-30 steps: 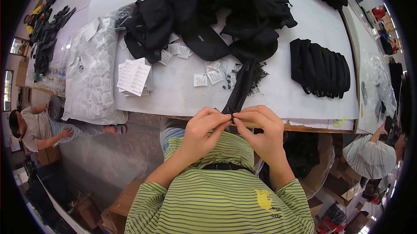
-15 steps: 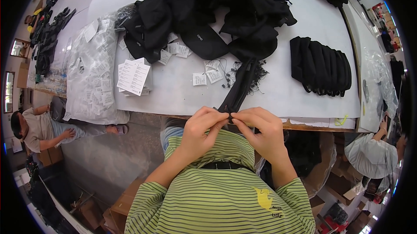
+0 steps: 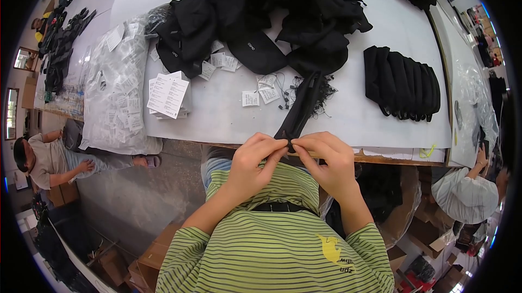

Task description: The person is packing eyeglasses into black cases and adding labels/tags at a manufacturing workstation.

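Both hands stay pinched on the black strap (image 3: 300,112) end at the tabletop (image 3: 217,113) near edge; left hand (image 3: 256,158), right hand (image 3: 326,161) barely shifted, strap unmoved.

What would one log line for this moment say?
left hand: pinching black strap end | right hand: pinching same end | strap: trails onto white table

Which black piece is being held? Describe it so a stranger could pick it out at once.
Start at the white table and go to its near edge, in front of the striped shirt. There the left hand and right hand pinch the end of a narrow black strip. Unlike the heaped black garments and the tidy stack, it lies alone, stretched long.
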{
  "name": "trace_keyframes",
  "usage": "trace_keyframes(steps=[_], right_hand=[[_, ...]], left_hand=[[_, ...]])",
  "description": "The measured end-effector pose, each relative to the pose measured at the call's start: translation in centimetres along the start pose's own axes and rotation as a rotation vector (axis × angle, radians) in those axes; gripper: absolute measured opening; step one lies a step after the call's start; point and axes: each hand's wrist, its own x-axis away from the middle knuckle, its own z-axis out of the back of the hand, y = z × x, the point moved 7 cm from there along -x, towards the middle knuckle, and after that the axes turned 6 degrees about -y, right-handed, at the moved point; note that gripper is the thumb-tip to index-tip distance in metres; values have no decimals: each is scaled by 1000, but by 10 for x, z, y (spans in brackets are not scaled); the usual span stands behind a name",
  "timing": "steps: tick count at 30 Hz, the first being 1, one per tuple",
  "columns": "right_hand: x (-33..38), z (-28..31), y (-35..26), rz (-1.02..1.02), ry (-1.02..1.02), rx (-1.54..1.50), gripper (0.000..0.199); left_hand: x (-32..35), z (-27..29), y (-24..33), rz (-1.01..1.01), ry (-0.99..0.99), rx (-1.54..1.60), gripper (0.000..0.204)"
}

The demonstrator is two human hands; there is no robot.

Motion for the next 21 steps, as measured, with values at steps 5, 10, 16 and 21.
trace_keyframes(steps=[5,10,16,21], right_hand=[[0,-2,-5,27,-38,77,15],[-2,-7,-8,99,-109,136,19],[-7,-5,-4,83,-88,130,19],[-8,-2,-2,69,-72,129,17]], left_hand=[[1,-1,1,-44,-5,-57,20],[4,-3,-3,-35,-21,-37,19],[3,-2,-9,56,-5,45,18],[2,-1,-9,64,-4,39,18]])
